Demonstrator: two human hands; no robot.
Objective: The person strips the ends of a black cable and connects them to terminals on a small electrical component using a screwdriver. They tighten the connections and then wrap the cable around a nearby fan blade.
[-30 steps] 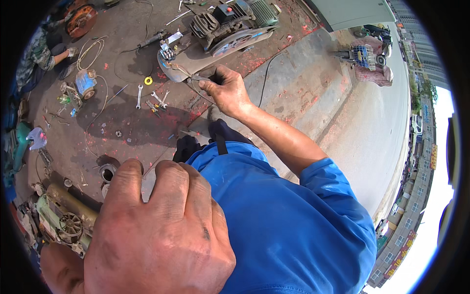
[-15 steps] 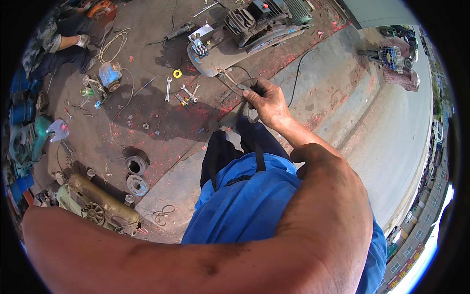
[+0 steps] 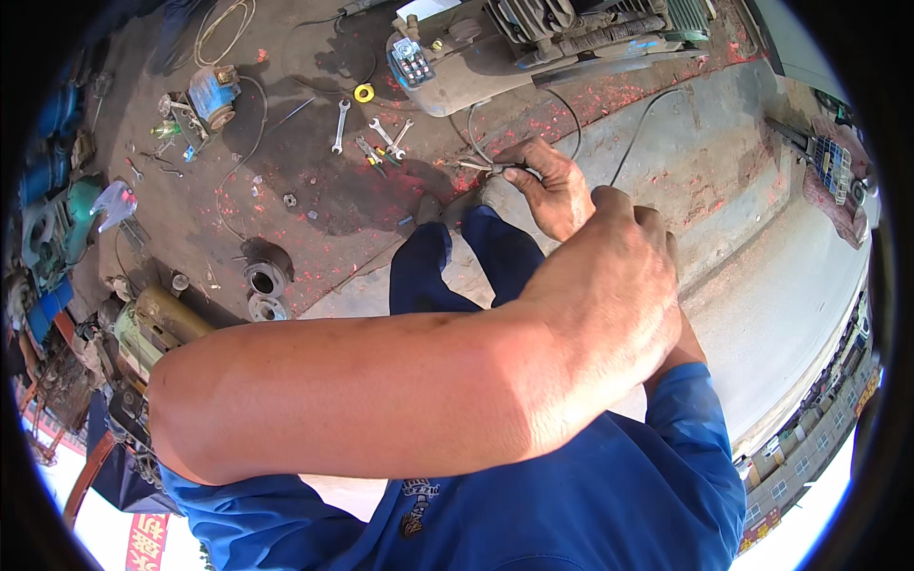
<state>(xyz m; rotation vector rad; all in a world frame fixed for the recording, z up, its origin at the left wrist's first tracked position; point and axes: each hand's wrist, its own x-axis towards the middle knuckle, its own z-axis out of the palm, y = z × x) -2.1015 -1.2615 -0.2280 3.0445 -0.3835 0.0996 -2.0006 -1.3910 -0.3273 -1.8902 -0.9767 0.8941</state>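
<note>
My right hand (image 3: 557,190) is in front of my knees, its thumb and fingers pinched on the end of a thin dark cable (image 3: 473,130). Short pale tips stick out to the left of the pinch. The cable curves up to the red-flecked ground beside a long grey metal tank (image 3: 466,90). My left forearm crosses my body, and my left hand (image 3: 609,262) lies over my right forearm with its fingers bent. Its fingertips are hidden, so what it grips cannot be made out.
Wrenches (image 3: 341,128), pliers (image 3: 369,152) and a yellow tape roll (image 3: 364,92) lie ahead. A blue motor (image 3: 214,95) stands further left, and metal rings (image 3: 265,276) lie nearer. A grey switch block (image 3: 409,62) sits on the tank. Right, a cart with a blue basket (image 3: 830,169) stands by the road.
My view has shifted, so my forearm and shirt show differently. My left hand has moved up along my right forearm toward the wrist. My right hand still pinches the cable.
</note>
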